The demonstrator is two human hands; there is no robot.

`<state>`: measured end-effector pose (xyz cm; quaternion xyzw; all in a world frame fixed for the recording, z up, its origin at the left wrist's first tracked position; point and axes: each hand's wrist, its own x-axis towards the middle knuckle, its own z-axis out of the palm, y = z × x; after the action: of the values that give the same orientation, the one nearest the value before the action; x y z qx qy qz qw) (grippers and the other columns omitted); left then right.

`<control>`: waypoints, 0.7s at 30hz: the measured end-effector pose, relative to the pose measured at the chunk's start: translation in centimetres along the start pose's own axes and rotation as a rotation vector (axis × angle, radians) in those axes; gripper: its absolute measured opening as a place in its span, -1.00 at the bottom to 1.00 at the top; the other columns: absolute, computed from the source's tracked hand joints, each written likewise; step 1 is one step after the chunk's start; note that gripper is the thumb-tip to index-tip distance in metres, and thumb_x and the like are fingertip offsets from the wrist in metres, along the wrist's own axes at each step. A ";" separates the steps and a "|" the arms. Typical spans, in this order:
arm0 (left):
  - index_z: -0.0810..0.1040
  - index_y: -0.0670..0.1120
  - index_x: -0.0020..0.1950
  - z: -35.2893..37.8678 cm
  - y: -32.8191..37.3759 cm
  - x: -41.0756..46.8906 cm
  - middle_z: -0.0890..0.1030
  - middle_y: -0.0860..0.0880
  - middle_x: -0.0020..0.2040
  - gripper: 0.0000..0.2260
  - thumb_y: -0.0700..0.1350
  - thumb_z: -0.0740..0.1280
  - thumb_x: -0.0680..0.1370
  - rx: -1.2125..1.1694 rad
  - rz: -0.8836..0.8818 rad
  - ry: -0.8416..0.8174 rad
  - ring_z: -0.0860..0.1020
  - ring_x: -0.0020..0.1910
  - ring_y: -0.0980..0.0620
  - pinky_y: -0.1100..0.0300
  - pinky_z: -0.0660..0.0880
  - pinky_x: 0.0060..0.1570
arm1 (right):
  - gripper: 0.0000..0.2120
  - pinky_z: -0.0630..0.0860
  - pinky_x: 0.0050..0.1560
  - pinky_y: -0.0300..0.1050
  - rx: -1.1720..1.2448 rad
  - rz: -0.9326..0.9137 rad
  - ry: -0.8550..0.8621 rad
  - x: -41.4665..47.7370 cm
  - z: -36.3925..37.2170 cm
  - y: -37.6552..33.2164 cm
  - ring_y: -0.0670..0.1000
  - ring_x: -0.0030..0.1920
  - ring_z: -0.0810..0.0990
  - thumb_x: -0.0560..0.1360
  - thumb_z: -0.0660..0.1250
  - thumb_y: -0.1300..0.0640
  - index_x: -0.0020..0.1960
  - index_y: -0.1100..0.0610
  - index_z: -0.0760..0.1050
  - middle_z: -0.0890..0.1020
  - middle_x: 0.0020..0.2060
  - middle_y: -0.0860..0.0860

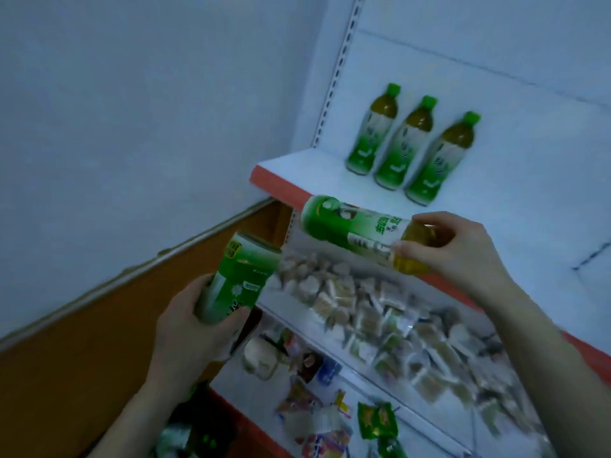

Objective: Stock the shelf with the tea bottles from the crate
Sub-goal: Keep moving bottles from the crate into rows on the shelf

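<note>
Three green-capped tea bottles [408, 143] stand in a row on the white shelf [297, 166] with a red front edge. My right hand [453, 249] grips another tea bottle [350, 229] by its neck end, holding it nearly horizontal just below the shelf's front edge, base pointing left. My left hand [195, 325] holds a second tea bottle [241, 276] around its lower part, base tilted up toward the shelf. The crate is only a dark blur at the bottom edge.
Below the top shelf, a lower shelf [380, 312] holds several small wrapped snack packets. Further down lie coloured snack bags [377, 421]. A pale wall [132, 110] with a brown lower panel stands to the left.
</note>
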<state>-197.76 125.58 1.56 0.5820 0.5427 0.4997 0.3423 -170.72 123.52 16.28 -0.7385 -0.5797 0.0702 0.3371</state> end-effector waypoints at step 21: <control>0.58 -0.09 -0.14 20.6 18.1 12.2 0.61 -0.02 -0.26 -0.85 -0.02 0.40 0.43 -0.302 0.094 -0.069 0.57 -0.28 0.04 0.23 0.39 -0.39 | -0.58 0.59 0.00 -0.02 -0.662 -0.118 -0.394 20.6 -17.2 8.7 0.01 0.00 0.55 0.21 0.51 -0.15 0.00 -0.04 0.53 0.56 0.02 -0.04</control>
<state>-173.91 137.27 15.68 0.5656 0.4213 0.5707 0.4206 -148.60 134.12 30.31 -0.7450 -0.6662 0.0000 -0.0338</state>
